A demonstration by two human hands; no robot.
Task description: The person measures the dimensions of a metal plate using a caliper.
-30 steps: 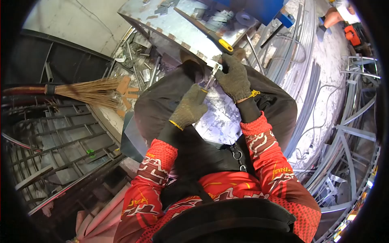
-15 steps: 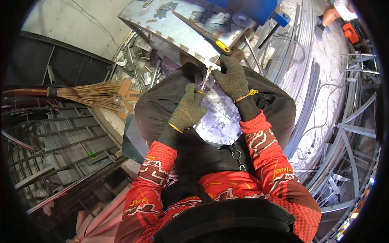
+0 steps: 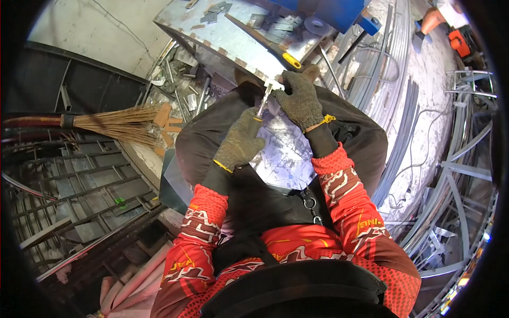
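Note:
Both hands wear grey knit gloves and meet over my lap. My left hand [image 3: 239, 142] pinches the lower end of a short, thin strip of shiny metal [image 3: 263, 99]. My right hand [image 3: 300, 99] grips the strip's upper end, right at the near edge of a metal work table [image 3: 228, 37]. A yellow-handled hand tool [image 3: 270, 45] lies on that table just beyond my right hand. A pale sheet with small metal pieces [image 3: 289, 153] rests on my lap under the hands.
A straw broom [image 3: 114, 121] lies to the left over metal grating [image 3: 79, 191]. Metal offcuts [image 3: 183, 79] litter the floor beside the table. Long metal rails and frames [image 3: 456, 175] fill the right side. An orange power tool [image 3: 459, 42] sits at the top right.
Both hands have moved up towards the table edge with the metal strip. The left hand has slid slightly left and up.

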